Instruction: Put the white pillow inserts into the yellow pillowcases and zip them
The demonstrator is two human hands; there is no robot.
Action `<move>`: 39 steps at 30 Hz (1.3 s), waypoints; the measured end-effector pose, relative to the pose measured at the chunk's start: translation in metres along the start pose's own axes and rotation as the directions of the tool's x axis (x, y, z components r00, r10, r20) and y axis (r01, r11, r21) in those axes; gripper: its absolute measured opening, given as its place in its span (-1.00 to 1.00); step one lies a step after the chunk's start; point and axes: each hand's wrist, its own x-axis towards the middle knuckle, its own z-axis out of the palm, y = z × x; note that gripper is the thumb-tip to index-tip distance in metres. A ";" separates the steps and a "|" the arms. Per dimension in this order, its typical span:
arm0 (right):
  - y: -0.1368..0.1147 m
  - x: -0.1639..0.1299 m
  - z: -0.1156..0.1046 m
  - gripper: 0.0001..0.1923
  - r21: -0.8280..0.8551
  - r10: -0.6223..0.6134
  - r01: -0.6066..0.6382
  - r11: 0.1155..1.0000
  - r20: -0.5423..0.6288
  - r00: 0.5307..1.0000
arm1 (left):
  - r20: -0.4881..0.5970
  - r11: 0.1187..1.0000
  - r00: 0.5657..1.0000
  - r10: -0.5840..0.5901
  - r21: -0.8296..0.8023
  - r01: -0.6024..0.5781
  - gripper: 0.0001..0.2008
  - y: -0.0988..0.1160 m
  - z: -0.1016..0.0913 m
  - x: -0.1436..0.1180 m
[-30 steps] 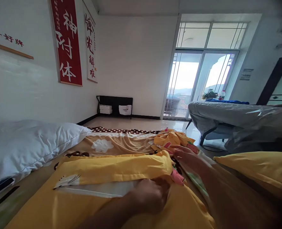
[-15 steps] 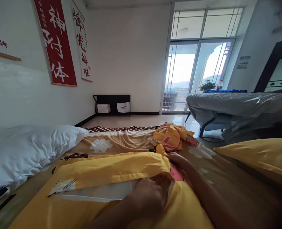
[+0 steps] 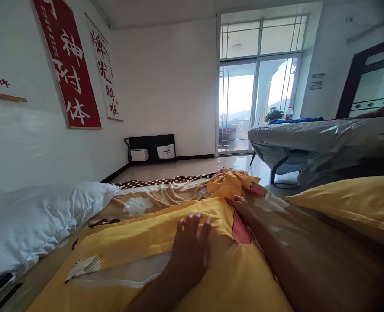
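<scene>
A yellow pillowcase [image 3: 243, 273] with a pink patch lies in front of me, and white filling, seemingly a pillow [image 3: 140, 268], shows through its long opening. Above that opening, my left hand [image 3: 192, 242] is open, fingers spread over the yellow fabric, slightly blurred. At the far right corner of the case, my right hand [image 3: 243, 209] has its thumb and fingers closed on the edge; the fingertips are partly hidden. Just beyond the right hand lies a crumpled orange patterned cloth [image 3: 229, 182].
A white pillow [image 3: 65, 216] lies at left, and another yellow pillow [image 3: 350, 199] at right, on a brown bedspread [image 3: 308, 242] with white cloud shapes. Past the bed stand a black low rack [image 3: 153, 145] and a plastic-covered table [image 3: 324, 134].
My left hand has come out of the pillowcase opening, up onto the fabric, and its fingers have spread. The right hand stays at the corner, which lies flatter. The view has shifted slightly.
</scene>
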 end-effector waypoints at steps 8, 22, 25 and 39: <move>-0.004 0.023 0.001 -0.76 -0.006 -0.029 0.030 1.000 0.013 0.999 | 0.351 0.929 0.864 0.361 -0.057 -0.365 -0.89 -0.013 -0.045 -0.001; 0.014 -0.020 -0.005 -0.62 0.182 0.027 -0.088 0.979 0.312 0.950 | 0.341 0.942 0.878 0.335 -0.146 -0.303 -0.91 0.000 -0.029 -0.007; 0.010 -0.011 0.008 -0.65 0.223 0.018 -0.070 0.972 0.227 0.974 | 0.322 0.947 0.894 0.312 -0.180 -0.266 -0.89 -0.002 -0.030 -0.008; -0.023 0.007 -0.012 -0.71 0.189 0.086 -0.085 0.978 0.004 0.996 | 0.203 0.935 0.956 0.212 -0.328 -0.138 -0.81 -0.007 -0.027 -0.010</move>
